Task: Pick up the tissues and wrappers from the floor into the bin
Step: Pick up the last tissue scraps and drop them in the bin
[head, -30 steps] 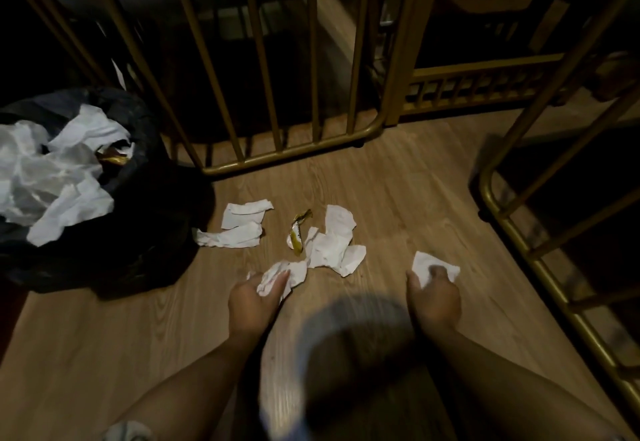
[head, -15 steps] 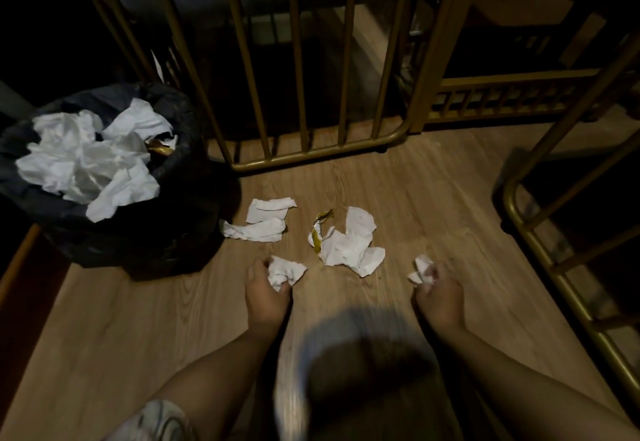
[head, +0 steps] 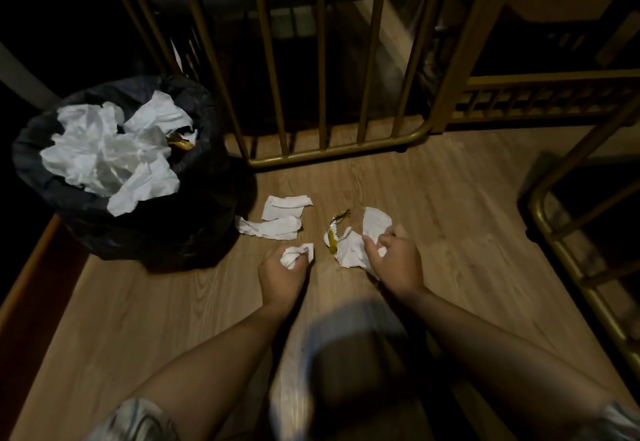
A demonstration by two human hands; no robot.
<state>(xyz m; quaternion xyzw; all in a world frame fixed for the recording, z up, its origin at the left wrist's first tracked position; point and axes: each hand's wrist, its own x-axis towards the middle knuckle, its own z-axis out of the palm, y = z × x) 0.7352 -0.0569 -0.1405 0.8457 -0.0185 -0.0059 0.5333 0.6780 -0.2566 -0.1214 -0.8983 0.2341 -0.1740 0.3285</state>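
Note:
My left hand (head: 282, 276) grips a crumpled white tissue (head: 296, 254) just above the wooden floor. My right hand (head: 398, 260) has a small white wad tucked in its curled fingers and rests on the middle pile of tissues (head: 353, 250), its fingers closing on the upper sheet (head: 375, 222). A yellow wrapper (head: 334, 232) lies at the left edge of that pile. Two flat tissues (head: 282, 205) (head: 268, 227) lie closer to the bin. The black-bagged bin (head: 145, 229) stands at the left, heaped with white tissues (head: 110, 153).
Gold metal railings (head: 329, 149) fence the floor at the back, and another railing (head: 568, 243) runs down the right side. A wooden skirting edge (head: 31, 267) runs along the left. My knee (head: 349, 354) shows as a blurred shape between my forearms.
Both hands closed on tissues and lifted them. My right hand then moved left from the lone tissue's spot onto the middle pile. The view shifted, bringing the bin further into frame.

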